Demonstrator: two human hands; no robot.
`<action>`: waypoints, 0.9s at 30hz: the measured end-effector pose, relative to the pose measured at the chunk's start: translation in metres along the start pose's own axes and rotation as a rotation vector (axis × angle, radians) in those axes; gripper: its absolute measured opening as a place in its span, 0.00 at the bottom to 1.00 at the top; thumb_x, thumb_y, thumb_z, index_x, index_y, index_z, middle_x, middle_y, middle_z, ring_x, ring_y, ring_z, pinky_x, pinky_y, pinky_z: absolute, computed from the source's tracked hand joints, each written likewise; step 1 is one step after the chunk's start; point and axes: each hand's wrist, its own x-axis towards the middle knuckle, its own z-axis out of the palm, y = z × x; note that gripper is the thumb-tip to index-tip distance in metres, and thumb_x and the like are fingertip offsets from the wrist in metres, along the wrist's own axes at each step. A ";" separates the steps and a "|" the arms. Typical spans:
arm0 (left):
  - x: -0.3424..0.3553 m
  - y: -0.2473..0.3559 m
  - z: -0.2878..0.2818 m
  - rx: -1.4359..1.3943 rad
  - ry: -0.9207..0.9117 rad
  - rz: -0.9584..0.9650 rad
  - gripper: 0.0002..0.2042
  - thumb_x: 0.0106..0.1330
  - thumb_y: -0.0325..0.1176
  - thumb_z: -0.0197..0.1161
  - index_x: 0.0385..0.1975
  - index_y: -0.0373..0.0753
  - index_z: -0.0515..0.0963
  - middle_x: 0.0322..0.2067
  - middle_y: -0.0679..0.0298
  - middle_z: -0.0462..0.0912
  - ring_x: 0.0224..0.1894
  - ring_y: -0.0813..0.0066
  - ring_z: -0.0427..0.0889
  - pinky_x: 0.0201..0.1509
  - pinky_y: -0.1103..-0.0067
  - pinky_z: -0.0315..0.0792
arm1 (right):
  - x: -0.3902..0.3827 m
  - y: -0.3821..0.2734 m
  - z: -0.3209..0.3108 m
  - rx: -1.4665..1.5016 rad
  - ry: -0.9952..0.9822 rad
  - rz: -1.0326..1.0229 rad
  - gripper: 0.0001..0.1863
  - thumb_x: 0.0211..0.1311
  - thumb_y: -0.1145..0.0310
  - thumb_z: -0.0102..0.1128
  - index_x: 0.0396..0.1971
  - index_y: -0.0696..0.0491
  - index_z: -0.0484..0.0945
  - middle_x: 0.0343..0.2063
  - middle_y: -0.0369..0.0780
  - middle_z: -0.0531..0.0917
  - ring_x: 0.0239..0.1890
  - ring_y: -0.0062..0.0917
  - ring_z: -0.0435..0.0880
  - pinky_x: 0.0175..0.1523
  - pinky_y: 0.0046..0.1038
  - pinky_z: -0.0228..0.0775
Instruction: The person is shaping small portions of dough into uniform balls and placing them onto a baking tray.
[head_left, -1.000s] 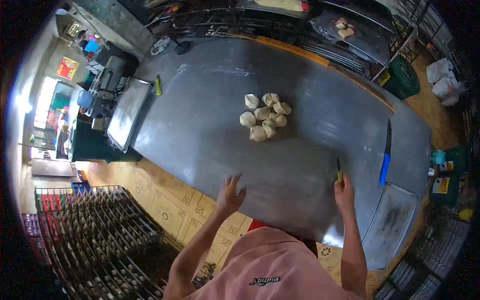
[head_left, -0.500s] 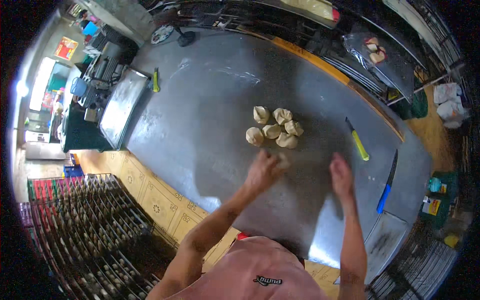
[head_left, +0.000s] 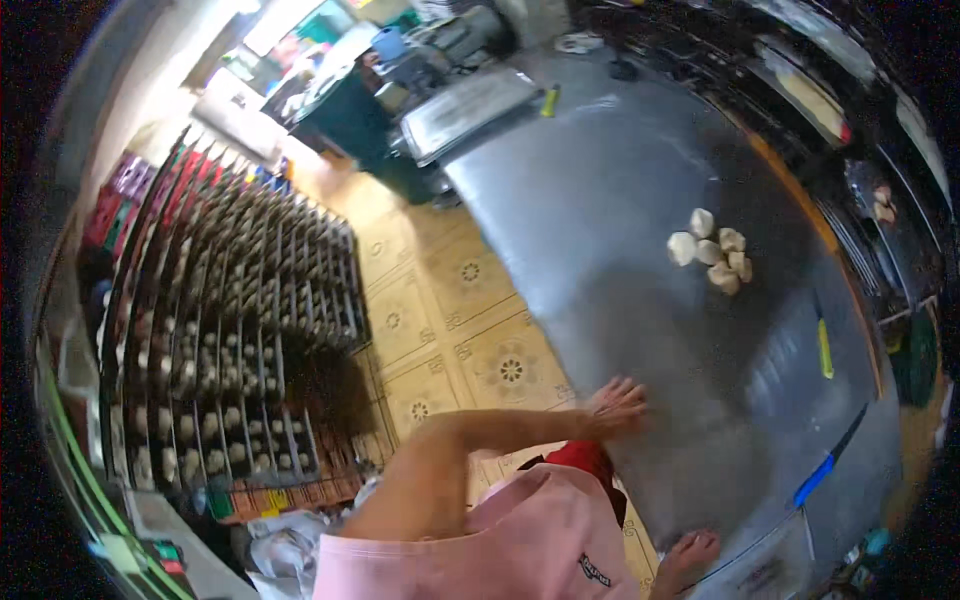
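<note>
On the metal table (head_left: 590, 190), my left hand (head_left: 617, 405) is low near the near edge, blurred, fingers spread; anything beneath its palm is hidden. My right hand (head_left: 690, 550) is farther down at the table's near end, partly out of sight behind my shirt; its grip is unclear. Beyond them lies a cluster of several pale dough pieces (head_left: 708, 252). A yellow-green-handled knife (head_left: 825, 348) rests to their right, and a blue-handled knife (head_left: 815, 478) lies nearer my right hand.
A tall rack (head_left: 240, 330) of small dough pieces stands left on the tiled floor (head_left: 470, 300). Stacked metal trays (head_left: 465, 110) and machinery (head_left: 435, 45) are at the far end. Dark shelving (head_left: 800, 90) with a wooden-edged rim (head_left: 790, 180) borders the table's far side.
My view has swung left. The yellow-green knife left my right hand and lies on the table. The cluster has fewer pieces than a second ago. My left hand's fingers are now spread.
</note>
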 end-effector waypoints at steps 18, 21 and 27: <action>0.105 0.061 0.005 0.131 0.496 -0.187 0.29 0.69 0.44 0.63 0.68 0.40 0.71 0.52 0.57 0.82 0.59 0.58 0.75 0.63 0.61 0.66 | 0.081 0.007 0.049 -0.345 0.165 -0.168 0.19 0.79 0.66 0.49 0.62 0.59 0.74 0.55 0.54 0.81 0.55 0.50 0.80 0.60 0.46 0.73; 0.120 0.055 0.034 -0.167 0.568 -0.327 0.28 0.68 0.41 0.64 0.69 0.43 0.71 0.51 0.58 0.82 0.58 0.57 0.75 0.61 0.60 0.67 | 0.078 -0.009 0.060 -0.128 0.004 -0.156 0.20 0.80 0.66 0.48 0.64 0.59 0.73 0.57 0.54 0.80 0.57 0.49 0.81 0.61 0.45 0.73; 0.079 0.051 0.023 -0.099 0.356 -0.042 0.27 0.66 0.37 0.64 0.67 0.43 0.73 0.47 0.54 0.82 0.53 0.53 0.77 0.57 0.58 0.69 | 0.046 0.069 0.054 0.047 0.111 -0.134 0.21 0.81 0.64 0.49 0.64 0.61 0.73 0.59 0.54 0.80 0.58 0.48 0.81 0.63 0.43 0.74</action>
